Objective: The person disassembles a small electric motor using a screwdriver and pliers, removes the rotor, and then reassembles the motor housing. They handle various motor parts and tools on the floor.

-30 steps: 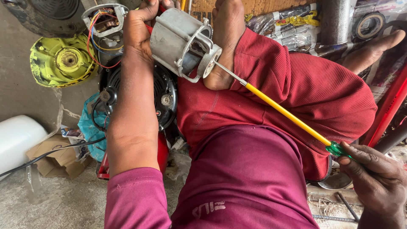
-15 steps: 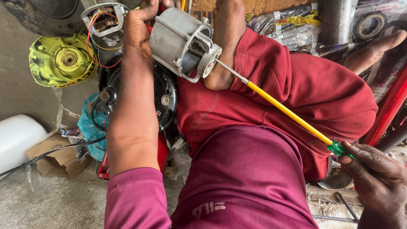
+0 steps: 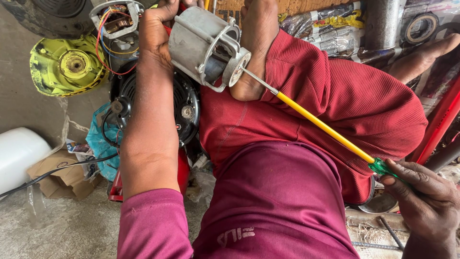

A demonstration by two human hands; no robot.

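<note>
The grey metal motor housing [image 3: 206, 45] — cylindrical, its open end showing a round bearing plate — rests tilted against the foot [image 3: 256, 48] above the red trouser leg. The left hand [image 3: 155, 29] grips its far side, fingers wrapped round. The right hand [image 3: 424, 192] pinches the green handle of a long yellow-shafted screwdriver [image 3: 318, 124] — tip touching the plate.

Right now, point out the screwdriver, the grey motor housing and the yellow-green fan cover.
screwdriver [image 3: 321, 125]: head view, middle of its yellow shaft.
grey motor housing [image 3: 191, 41]: head view, its curved side wall.
yellow-green fan cover [image 3: 52, 72]: head view, its face left of the hub.
</note>
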